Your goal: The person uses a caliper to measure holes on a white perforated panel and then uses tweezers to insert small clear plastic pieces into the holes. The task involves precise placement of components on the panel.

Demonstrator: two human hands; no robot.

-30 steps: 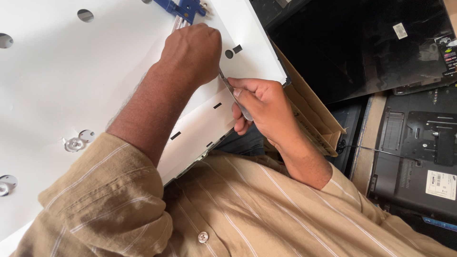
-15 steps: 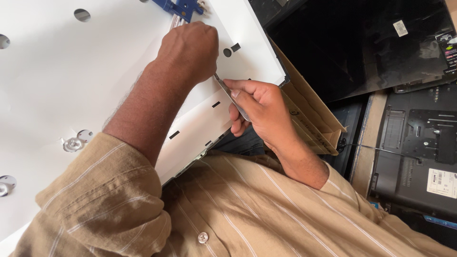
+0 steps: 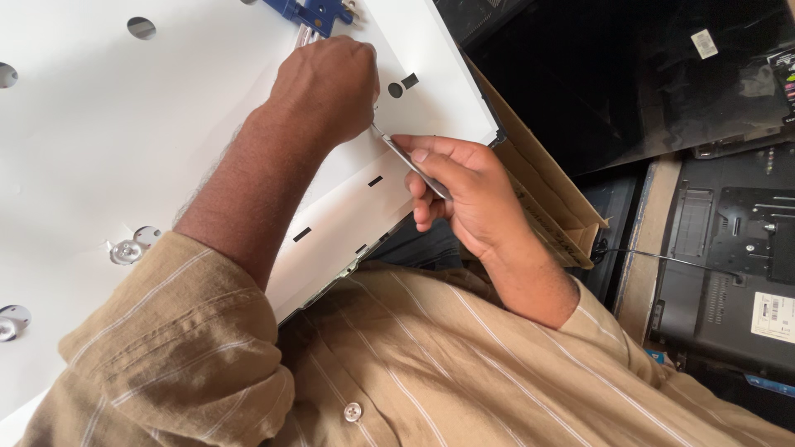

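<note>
The left hand (image 3: 327, 83) is curling into a loose fist and resting on the white panel (image 3: 124, 157), just below a blue bracket (image 3: 310, 12); whether it is gripping anything cannot be told. The right hand (image 3: 460, 194) is pinching a thin metal tool (image 3: 410, 164) between thumb and fingers, its tip reaching under the left hand. A brown cardboard flap (image 3: 546, 199) is lying beside the panel's edge. A white rectangular label (image 3: 773, 317) is sitting on a black casing (image 3: 729, 273) at right.

Right hand (image 3: 464, 186) pinches thin metal tool (image 3: 411, 163) toward fisted left hand (image 3: 327, 83) on white panel (image 3: 99, 149).
</note>
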